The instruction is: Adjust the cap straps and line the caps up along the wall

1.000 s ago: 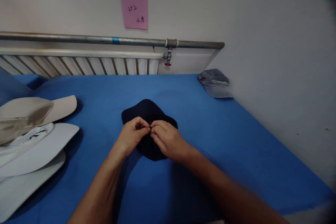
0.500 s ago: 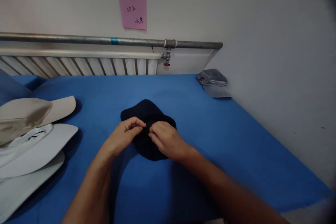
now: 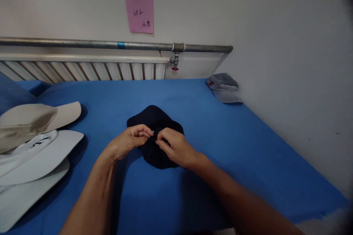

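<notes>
A dark navy cap [image 3: 154, 119] lies flat in the middle of the blue sheet [image 3: 193, 191]. Both my hands rest on its near part. My left hand [image 3: 129, 142] has its fingers curled and its thumb and forefinger pinched on a small pale bit at the cap's back. My right hand [image 3: 175, 147] is closed too, its fingertips pinching the cap's fabric or strap right beside the left fingertips. What exactly sits between the fingers is too small to name.
A beige cap [image 3: 33, 119] lies on a stack of white brimmed hats [image 3: 35, 161] at the left edge. A grey cap [image 3: 224, 87] sits at the far right by the wall. A radiator [image 3: 82, 70] and metal pipe [image 3: 110, 44] run behind; a pink note [image 3: 139, 14] hangs above.
My left hand has drawn slightly left, then its fingertips closed back toward the right hand's. The right hand stays in place on the cap. The cap has not shifted.
</notes>
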Demonstrator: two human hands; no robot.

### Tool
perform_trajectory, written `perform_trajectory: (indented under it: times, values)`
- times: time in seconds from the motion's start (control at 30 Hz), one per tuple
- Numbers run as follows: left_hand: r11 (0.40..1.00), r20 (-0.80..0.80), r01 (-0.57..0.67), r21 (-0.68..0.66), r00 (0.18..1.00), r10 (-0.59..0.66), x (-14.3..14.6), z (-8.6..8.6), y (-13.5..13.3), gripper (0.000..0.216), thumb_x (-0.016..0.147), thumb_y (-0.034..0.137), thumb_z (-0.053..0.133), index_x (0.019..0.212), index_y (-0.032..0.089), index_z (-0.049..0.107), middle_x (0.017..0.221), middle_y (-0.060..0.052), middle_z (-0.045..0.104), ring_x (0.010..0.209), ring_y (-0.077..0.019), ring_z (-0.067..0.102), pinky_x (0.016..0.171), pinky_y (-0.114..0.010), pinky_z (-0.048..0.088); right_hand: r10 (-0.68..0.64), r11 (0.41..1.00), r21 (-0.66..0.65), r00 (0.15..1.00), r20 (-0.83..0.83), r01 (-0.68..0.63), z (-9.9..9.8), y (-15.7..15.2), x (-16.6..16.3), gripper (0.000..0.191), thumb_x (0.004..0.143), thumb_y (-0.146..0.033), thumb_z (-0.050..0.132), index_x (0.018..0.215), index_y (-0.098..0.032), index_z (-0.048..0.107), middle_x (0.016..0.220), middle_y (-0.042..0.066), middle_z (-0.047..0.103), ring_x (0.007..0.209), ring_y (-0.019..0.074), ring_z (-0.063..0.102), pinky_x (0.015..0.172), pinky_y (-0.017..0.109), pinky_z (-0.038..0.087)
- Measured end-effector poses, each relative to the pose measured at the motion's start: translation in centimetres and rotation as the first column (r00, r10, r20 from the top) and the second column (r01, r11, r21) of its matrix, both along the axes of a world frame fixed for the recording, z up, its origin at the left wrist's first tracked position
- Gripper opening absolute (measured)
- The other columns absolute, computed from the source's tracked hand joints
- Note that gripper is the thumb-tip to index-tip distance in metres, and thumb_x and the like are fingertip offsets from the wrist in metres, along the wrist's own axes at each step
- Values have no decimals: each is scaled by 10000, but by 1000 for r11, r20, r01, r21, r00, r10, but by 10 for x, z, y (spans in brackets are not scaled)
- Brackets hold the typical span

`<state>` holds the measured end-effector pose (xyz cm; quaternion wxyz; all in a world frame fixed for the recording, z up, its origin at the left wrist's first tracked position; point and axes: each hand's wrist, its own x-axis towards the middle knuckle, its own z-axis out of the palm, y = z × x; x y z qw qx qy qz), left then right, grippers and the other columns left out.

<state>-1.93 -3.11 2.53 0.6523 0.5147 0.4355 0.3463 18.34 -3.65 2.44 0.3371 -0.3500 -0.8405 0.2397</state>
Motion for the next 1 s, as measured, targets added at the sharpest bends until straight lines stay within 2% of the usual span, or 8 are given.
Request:
perform_trajectory:
  times: [0.1, 0.23, 0.37, 0.57, 0.7, 0.8, 0.9, 1.0]
  values:
    - [997, -19, 56, 51, 998, -55, -3, 2, 1, 170, 705, 202, 686, 874, 187, 680, 750, 0, 616, 670, -110, 516, 619, -233, 369, 13, 1000, -16, 1000, -21, -14, 1, -1, 0, 108, 848, -120, 524, 767, -192, 524, 708, -17, 553, 655, 108, 509, 641, 246, 425]
    - [995, -31, 52, 86, 998, -49, -2, 3, 2, 191, 711, 218, 692, 899, 191, 670, 819, -16, 642, 732, -128, 556, 674, -253, 406, -5, 999, -32, 999, -52, 3, 2, -2, -1, 118, 844, -131, 523, 747, -196, 516, 695, -19, 549, 652, 110, 513, 629, 244, 429]
    - [992, -77, 54, 111, 996, -45, 3, 2, 2, 180, 711, 220, 679, 885, 189, 648, 779, -4, 621, 700, -121, 543, 640, -248, 400, -37, 997, -73, 996, -84, 31, -3, -1, -2, 112, 832, -134, 525, 739, -196, 518, 687, -24, 547, 643, 107, 517, 608, 237, 430]
    - [988, -101, 91, 125, 992, -79, 7, 4, 1, 176, 707, 170, 635, 882, 188, 622, 749, 15, 586, 665, -106, 508, 605, -235, 370, -14, 995, -97, 994, -104, 4, -5, 1, -1, 113, 831, -136, 531, 737, -198, 519, 690, -27, 548, 641, 107, 515, 621, 242, 431]
    - [988, -109, 76, 132, 992, -61, 5, 8, 0, 159, 712, 158, 624, 865, 179, 589, 736, 29, 550, 656, -94, 481, 600, -226, 350, 41, 996, -80, 999, 23, -39, 8, 2, 6, 42, 840, -208, 588, 881, -202, 582, 789, -9, 612, 735, 130, 560, 746, 298, 443]
    - [989, -93, 81, 120, 993, -70, 3, 9, 0, 155, 719, 163, 634, 857, 178, 564, 725, 40, 538, 647, -85, 469, 596, -218, 337, 65, 995, -83, 985, 160, -52, 15, 3, 14, 259, 797, -167, 627, 1044, -234, 591, 907, 3, 664, 859, 167, 597, 871, 377, 411]
    - [989, -96, 83, 120, 993, -71, 2, 8, 0, 134, 737, 166, 621, 850, 181, 551, 709, 49, 525, 624, -78, 449, 579, -213, 318, 68, 986, -158, 986, 150, -44, 14, 6, 17, 292, 823, -120, 566, 1086, -245, 584, 954, 7, 685, 899, 168, 624, 877, 373, 421]
    - [987, -110, 92, 130, 991, -78, 1, 7, 0, 118, 739, 160, 605, 836, 187, 542, 696, 56, 508, 605, -78, 430, 562, -215, 301, 80, 960, -275, 993, 84, -55, 11, 8, 19, 259, 839, -136, 555, 1077, -233, 587, 924, 8, 684, 825, 147, 639, 782, 317, 469]
